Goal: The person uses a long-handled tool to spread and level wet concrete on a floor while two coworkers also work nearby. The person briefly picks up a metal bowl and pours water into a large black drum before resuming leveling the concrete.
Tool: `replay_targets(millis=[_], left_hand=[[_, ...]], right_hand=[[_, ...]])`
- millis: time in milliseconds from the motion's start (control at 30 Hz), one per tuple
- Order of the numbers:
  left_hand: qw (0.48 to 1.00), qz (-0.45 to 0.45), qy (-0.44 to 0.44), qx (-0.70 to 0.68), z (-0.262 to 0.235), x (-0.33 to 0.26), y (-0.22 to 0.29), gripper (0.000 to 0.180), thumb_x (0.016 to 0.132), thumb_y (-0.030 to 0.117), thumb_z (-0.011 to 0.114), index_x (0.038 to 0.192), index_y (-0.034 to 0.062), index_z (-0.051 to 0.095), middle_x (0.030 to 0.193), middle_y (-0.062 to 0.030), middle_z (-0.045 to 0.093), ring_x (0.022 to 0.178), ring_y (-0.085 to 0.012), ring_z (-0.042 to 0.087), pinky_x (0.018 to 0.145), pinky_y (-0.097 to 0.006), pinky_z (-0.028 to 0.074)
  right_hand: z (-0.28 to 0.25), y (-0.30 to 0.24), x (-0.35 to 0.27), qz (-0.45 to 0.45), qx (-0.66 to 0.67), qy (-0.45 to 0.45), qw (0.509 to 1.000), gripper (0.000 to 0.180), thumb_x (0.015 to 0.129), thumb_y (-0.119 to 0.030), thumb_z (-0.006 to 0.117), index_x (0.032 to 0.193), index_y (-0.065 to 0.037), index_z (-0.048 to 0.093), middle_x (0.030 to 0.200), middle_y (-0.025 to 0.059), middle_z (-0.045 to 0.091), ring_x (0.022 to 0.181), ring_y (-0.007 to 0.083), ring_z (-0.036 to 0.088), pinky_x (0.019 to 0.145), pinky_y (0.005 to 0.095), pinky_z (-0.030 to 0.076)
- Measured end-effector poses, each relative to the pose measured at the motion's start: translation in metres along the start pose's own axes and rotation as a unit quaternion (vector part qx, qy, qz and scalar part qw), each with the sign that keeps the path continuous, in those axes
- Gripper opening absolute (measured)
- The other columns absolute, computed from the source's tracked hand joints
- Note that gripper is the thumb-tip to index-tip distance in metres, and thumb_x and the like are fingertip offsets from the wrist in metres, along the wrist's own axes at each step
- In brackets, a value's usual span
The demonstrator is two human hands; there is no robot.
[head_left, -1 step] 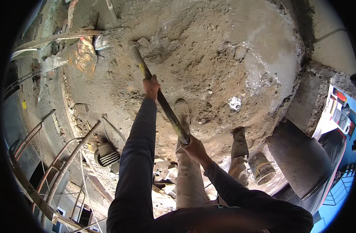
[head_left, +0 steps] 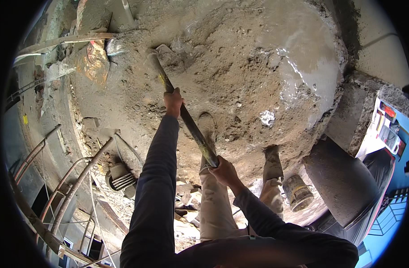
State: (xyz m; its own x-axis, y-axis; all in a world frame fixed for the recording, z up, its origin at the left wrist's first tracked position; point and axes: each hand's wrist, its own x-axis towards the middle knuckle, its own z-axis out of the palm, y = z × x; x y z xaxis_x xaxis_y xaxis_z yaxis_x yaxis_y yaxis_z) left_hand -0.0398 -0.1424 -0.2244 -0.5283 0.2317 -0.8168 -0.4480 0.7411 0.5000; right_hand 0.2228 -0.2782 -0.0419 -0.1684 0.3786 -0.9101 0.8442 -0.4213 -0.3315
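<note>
The left hand (head_left: 173, 101) holds the long handle (head_left: 186, 118) tight, high up. The right hand (head_left: 223, 169) holds its near end tight. The blade (head_left: 157, 51) sits in the wet mud pile (head_left: 240, 71).

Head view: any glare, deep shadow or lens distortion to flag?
Head view: sun glare whitens the wet mortar at upper right; the lower left around the rebar is shadowed; a black fisheye rim bends edges; left hand and right hand on the shovel handle look sharp.
</note>
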Motion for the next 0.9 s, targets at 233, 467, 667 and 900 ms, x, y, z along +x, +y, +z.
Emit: replay_targets(millis=[233,467,667,900], left_hand=[[0.974,-0.146,-0.154,0.084,-0.015,-0.034,-0.073,0.03,0.102,0.027,0.061,0.106,-0.0019,0.059,0.062,-0.0086,0.055,0.055,-0.0246,0.055,0.056,-0.044,0.05],[0.955,-0.214,-0.187,-0.089,-0.023,-0.095,-0.072,0.025,0.101,0.029,0.061,0.091,0.0099,0.048,0.063,-0.0077,0.053,0.058,-0.0226,0.053,0.059,-0.04,0.048],[0.902,-0.232,-0.241,-0.272,-0.02,-0.162,-0.056,0.025,0.103,0.033,0.06,0.096,0.0109,0.052,0.07,-0.0069,0.059,0.062,-0.0224,0.057,0.066,-0.039,0.053],[0.915,-0.245,-0.246,-0.206,0.083,-0.203,0.008,0.019,0.102,0.022,0.062,0.092,0.0087,0.053,0.071,-0.0054,0.057,0.064,-0.0193,0.058,0.064,-0.036,0.055]], right_hand=[[0.002,-0.04,-0.118,0.079,0.032,-0.006,0.996,0.048,0.085,-0.032,0.073,0.118,-0.001,0.06,0.108,0.027,0.069,0.103,0.0425,0.068,0.088,0.0504,0.054],[-0.065,-0.046,-0.18,0.039,0.055,-0.07,0.995,0.051,0.086,-0.04,0.069,0.114,0.002,0.061,0.106,0.0281,0.07,0.102,0.0431,0.068,0.091,0.0498,0.052],[-0.138,-0.034,-0.266,-0.003,0.091,-0.063,0.994,0.057,0.088,-0.047,0.07,0.113,0.003,0.06,0.1,0.0239,0.071,0.096,0.0397,0.07,0.084,0.0481,0.052],[-0.281,-0.027,-0.31,-0.027,0.258,-0.133,0.957,0.05,0.092,-0.041,0.066,0.109,0.005,0.058,0.084,0.0175,0.07,0.08,0.0307,0.071,0.073,0.041,0.054]])
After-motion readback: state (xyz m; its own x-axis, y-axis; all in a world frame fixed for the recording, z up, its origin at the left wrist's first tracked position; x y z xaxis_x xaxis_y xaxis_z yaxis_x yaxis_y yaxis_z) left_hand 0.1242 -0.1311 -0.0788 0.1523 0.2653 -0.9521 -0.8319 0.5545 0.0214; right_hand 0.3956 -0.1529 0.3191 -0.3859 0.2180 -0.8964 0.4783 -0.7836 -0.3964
